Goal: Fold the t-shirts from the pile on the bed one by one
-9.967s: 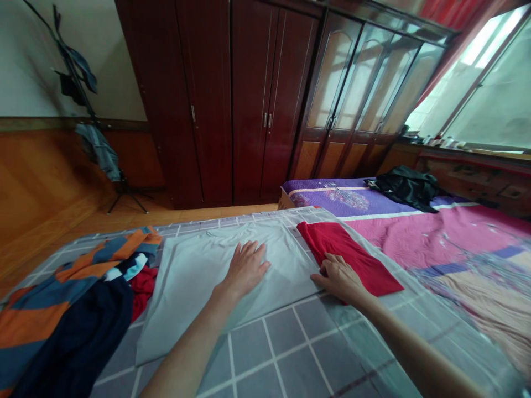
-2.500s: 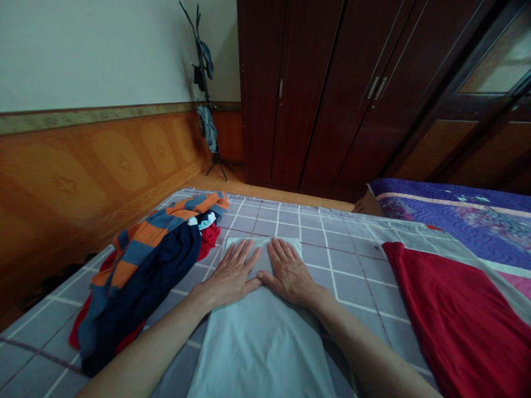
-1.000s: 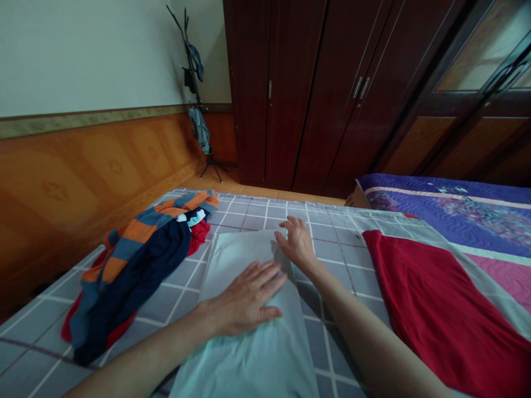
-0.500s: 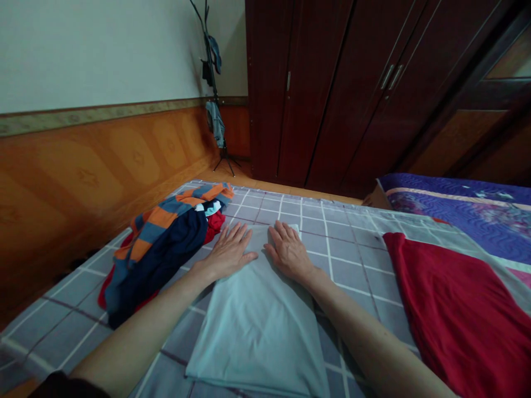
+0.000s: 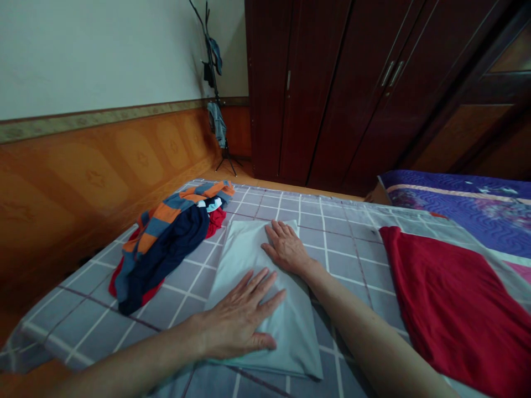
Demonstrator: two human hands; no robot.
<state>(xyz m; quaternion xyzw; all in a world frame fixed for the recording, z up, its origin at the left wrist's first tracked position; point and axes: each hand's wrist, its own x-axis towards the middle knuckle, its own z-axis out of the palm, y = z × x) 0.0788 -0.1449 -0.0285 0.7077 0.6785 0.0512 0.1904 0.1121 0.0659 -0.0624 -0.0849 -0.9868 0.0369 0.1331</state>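
Red cloth (image 5: 452,315), probably a shirt

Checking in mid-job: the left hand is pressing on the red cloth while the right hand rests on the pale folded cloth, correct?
Not quite: the left hand is on the pale folded cloth, not on the red cloth, which lies off to the right, as the head view shows. The right hand is on the pale folded cloth, as you said.

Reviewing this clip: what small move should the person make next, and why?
Probably slide the left hand toward the near edge of the folded pale garment. That hand lies flat mid-garment and the right hand rests near the far end, leaving the near part unpressed.
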